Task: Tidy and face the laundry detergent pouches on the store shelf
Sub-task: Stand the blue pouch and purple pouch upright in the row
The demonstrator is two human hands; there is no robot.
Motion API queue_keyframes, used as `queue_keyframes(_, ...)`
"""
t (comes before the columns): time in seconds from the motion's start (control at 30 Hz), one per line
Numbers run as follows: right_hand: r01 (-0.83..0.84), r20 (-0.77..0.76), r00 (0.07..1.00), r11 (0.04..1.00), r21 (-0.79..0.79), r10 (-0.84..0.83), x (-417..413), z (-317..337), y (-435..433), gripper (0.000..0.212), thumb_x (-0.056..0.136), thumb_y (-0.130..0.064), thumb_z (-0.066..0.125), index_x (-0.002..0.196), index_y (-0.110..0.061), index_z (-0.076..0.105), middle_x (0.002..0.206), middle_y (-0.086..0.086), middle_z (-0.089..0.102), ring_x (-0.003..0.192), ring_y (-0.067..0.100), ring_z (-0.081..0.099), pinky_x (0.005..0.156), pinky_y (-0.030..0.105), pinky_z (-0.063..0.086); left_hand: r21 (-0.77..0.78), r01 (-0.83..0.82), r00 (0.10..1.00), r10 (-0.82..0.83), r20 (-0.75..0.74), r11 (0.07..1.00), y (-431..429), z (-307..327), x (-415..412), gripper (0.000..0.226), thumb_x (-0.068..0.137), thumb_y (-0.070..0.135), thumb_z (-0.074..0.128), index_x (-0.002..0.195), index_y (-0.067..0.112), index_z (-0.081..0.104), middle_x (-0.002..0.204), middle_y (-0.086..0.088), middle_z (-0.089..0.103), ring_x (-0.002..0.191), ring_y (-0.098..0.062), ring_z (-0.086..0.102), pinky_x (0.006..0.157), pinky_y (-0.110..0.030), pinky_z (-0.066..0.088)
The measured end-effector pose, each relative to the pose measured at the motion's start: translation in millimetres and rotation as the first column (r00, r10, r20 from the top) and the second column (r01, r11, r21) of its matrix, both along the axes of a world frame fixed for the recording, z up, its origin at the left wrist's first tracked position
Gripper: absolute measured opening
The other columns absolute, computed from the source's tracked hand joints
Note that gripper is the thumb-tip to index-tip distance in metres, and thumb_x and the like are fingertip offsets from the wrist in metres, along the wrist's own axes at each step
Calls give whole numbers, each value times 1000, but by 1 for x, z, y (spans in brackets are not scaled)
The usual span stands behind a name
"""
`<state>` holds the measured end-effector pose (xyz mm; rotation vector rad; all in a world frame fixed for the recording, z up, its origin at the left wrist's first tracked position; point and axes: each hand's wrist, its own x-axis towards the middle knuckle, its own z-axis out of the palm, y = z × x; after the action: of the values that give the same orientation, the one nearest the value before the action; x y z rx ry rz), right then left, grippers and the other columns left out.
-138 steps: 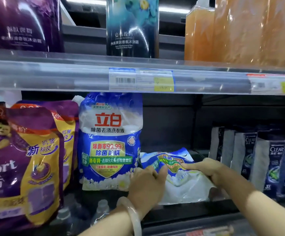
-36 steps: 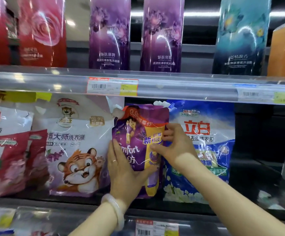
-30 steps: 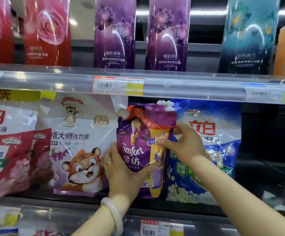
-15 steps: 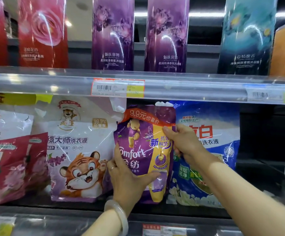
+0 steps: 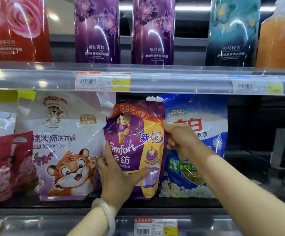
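Observation:
A purple and yellow Comfort pouch (image 5: 135,133) stands upright on the shelf, its label facing me. My left hand (image 5: 116,176) grips its lower left edge, thumb across the front. My right hand (image 5: 181,140) pinches its right edge near the top. To its left stands a white pouch with a cartoon tiger (image 5: 65,147). To its right stands a blue and white detergent pouch (image 5: 204,150), partly hidden by my right forearm. Red and white pouches (image 5: 4,164) lean at the far left.
The shelf rail above (image 5: 181,80) carries price tags. Tall red, purple and teal bottles (image 5: 153,31) stand on the upper shelf. Dark shelf space (image 5: 261,133) lies right of the blue pouch. A lower rail with a price tag (image 5: 155,226) runs along the front edge.
The Comfort pouch has been straightened from crumpled and tilted to flat and upright, facing forward. My right hand slid along its right edge; my left hand stayed at the lower left.

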<state>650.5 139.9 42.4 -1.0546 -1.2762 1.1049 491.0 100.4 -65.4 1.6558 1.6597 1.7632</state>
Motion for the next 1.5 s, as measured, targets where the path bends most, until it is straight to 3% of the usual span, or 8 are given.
queue_keyframes(0.27,-75,414,909,957,279,-50,15,0,-19,18,84,-30,66,88,-13,61,57,-9,63,34,2,49,40,16,41,0,52,998,-52,-28,999,-5,0,-2,133,48,42,88,145,34,-3,138,-3,21,118,-12,29,102,-37,36)
queue_keyframes(0.37,0,366,912,891,454,-186,14,-20,-26,63,66,-32,80,119,-30,46,86,-16,64,64,-8,59,60,17,44,15,104,989,-102,-106,994,-9,-2,-3,134,50,39,88,133,51,-16,147,0,8,134,-15,20,108,-39,31)
queue_keyframes(0.57,-147,541,796,781,607,-271,12,-42,-25,96,49,-49,85,124,-56,25,122,-23,36,123,6,30,104,27,28,2,123,975,-120,-185,992,-8,-5,-4,134,49,44,86,125,53,-24,152,-2,0,141,-20,11,112,-41,27)
queue_keyframes(0.7,-185,669,651,779,599,-359,6,-42,-24,101,55,-55,79,142,-38,30,117,-8,32,117,9,26,106,25,26,-18,99,977,-101,-190,995,-8,-6,-3,134,50,44,86,126,50,-24,146,-8,12,136,-21,21,110,-37,28)
queue_keyframes(0.93,-110,477,859,842,527,-187,-3,-5,-16,31,63,-45,77,92,-44,67,110,-4,60,112,21,54,94,44,50,-40,54,972,-61,-225,998,-6,-8,-3,132,49,49,85,126,51,-23,140,-7,15,132,-25,26,108,-36,32)
queue_keyframes(1.07,-80,359,928,889,451,-99,0,8,-8,24,81,-6,68,101,-19,66,90,-12,62,79,1,61,68,15,55,-50,-4,970,-8,-243,999,-6,-7,-1,129,48,52,84,129,48,-17,133,-12,20,126,-27,30,105,-33,34)
queue_keyframes(1.33,36,107,991,943,330,-76,-7,7,-4,22,82,2,64,94,-16,67,86,3,67,72,14,66,66,24,58,-86,-106,935,70,-348,991,-4,-7,0,133,48,67,75,129,45,-28,129,-14,23,120,-27,33,103,-31,35)
queue_keyframes(1.5,-54,287,951,853,520,-114,7,-1,-19,24,78,-2,69,83,-25,67,86,-11,65,83,11,62,75,20,52,-107,-81,957,47,-286,991,-13,-4,-1,133,48,64,76,126,50,-31,144,-16,16,134,-33,22,109,-43,29)
